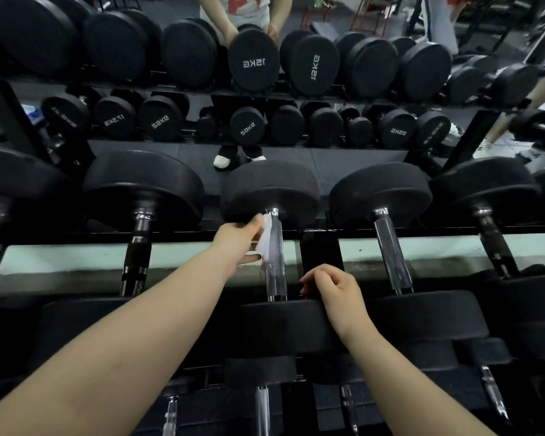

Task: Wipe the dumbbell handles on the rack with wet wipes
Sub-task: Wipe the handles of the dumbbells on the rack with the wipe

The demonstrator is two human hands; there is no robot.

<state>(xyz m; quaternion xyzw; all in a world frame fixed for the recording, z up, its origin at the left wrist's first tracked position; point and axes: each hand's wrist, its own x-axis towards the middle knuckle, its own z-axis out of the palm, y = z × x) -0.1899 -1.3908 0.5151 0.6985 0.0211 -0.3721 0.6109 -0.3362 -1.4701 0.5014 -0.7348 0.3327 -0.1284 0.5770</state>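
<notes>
A row of black dumbbells lies on the rack's top tier [320,231]. My left hand [238,239] holds a white wet wipe [265,239] against the left side of the middle dumbbell's chrome handle [275,265], near its far end. My right hand [332,294] rests with loosely curled fingers on that dumbbell's near black head [280,325], just right of the handle, holding nothing.
Neighbouring chrome handles stand to the left [136,256] and right [392,253], with another further right [497,247]. A lower tier of dumbbells [261,404] lies below my arms. A mirror behind the rack reflects dumbbells [254,62] and people.
</notes>
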